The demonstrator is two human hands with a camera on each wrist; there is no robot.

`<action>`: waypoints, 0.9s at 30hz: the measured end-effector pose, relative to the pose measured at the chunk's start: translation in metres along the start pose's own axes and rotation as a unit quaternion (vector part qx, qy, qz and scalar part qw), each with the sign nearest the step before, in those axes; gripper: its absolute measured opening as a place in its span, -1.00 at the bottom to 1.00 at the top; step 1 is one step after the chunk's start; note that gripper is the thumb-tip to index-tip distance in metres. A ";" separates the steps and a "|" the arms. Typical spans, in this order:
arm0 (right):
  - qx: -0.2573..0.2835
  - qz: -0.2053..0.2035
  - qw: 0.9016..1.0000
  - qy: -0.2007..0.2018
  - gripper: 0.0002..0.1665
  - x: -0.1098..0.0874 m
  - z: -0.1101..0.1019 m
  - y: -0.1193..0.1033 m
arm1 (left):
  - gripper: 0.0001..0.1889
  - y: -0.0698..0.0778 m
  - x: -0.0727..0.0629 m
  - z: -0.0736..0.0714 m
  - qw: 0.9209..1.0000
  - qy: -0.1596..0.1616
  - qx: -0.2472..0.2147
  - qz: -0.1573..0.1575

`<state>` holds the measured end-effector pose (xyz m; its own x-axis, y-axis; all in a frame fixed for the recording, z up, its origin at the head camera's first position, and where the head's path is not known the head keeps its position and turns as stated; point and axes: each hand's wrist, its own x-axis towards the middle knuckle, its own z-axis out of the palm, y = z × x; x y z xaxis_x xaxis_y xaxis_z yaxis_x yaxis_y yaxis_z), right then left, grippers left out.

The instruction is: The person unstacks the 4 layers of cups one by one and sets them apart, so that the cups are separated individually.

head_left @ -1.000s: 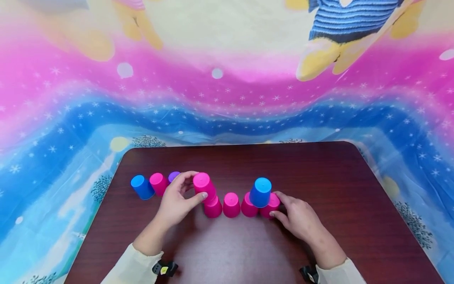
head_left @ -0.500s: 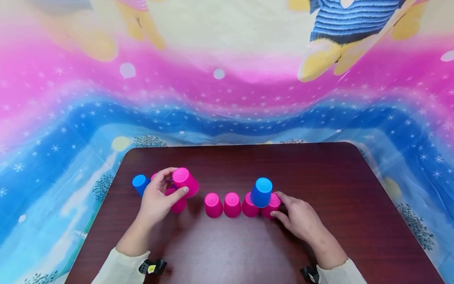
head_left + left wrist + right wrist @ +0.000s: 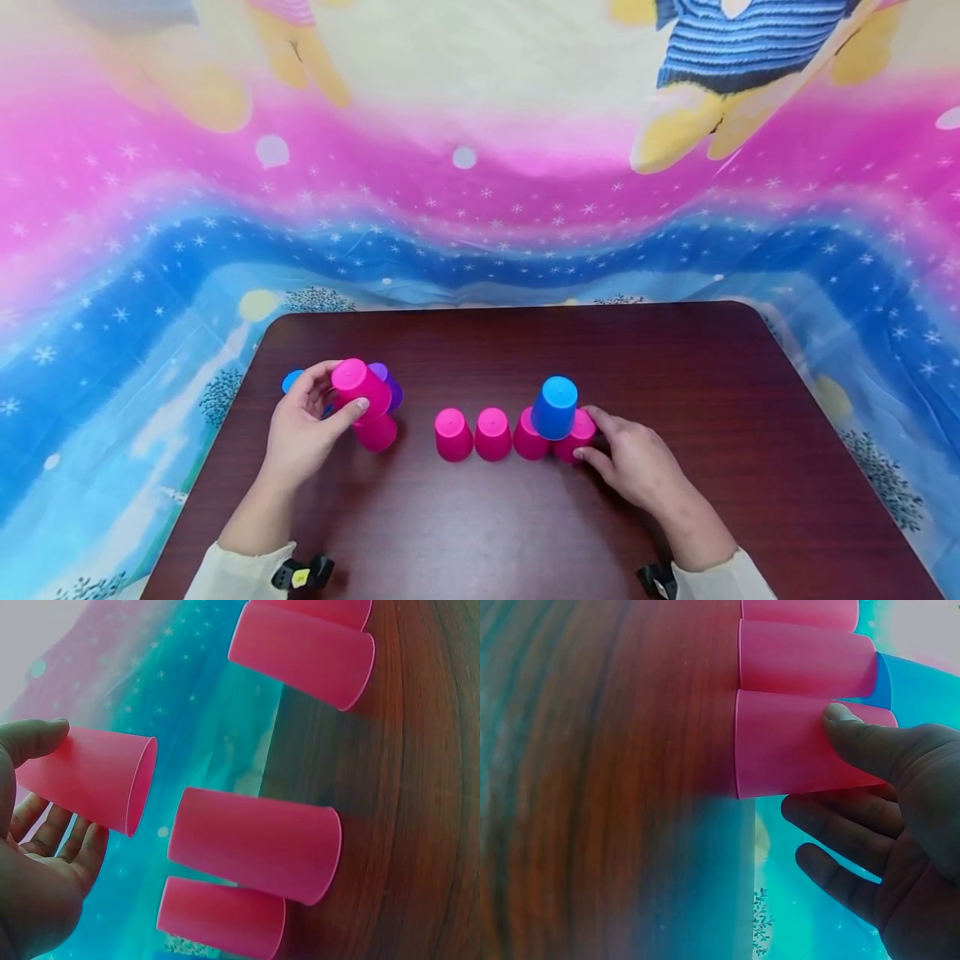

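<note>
The left hand (image 3: 303, 433), fingers half-curled, gripped a raised pink cup (image 3: 356, 386) at left; the right hand (image 3: 637, 462), fingers likewise half-curled, pinched the rightmost pink cup (image 3: 574, 437).

Nearer the person than the upper blue cup (image 3: 555, 408), the tabletop (image 3: 480, 525) gives a hand broad passage; a strip beyond the cup also lies open. To its lower right, the right hand (image 3: 637, 462) bars the way. To its left, two pink cups (image 3: 492, 435) stand close together; past them comes a gap, then the left hand (image 3: 303, 433), its held pink cup (image 3: 356, 385) and a purple cup (image 3: 393, 387) as obstacles.
</note>
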<state>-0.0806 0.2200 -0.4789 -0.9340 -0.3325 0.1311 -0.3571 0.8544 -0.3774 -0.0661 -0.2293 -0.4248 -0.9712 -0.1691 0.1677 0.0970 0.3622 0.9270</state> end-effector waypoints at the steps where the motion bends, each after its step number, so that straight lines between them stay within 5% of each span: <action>1: 0.000 0.001 1.000 0.000 -0.16 0.000 0.000 0.000 | -0.30 -0.001 -0.001 -0.001 1.000 0.004 -0.005 0.001; 8: 0.001 -0.001 1.000 0.001 -0.15 0.000 0.000 0.000 | -0.34 -0.008 -0.006 -0.013 0.999 0.036 -0.018 0.006; 27: -0.003 -0.003 1.000 -0.002 -0.17 0.001 0.000 0.001 | -0.26 -0.020 -0.021 -0.038 0.993 0.101 0.020 -0.064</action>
<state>-0.0819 0.2203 -0.4787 -0.9315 -0.3400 0.1297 -0.3636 0.8547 -0.3705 -0.0390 -0.2677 -0.4337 -0.9114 -0.3947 0.1161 -0.0374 0.3605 0.9320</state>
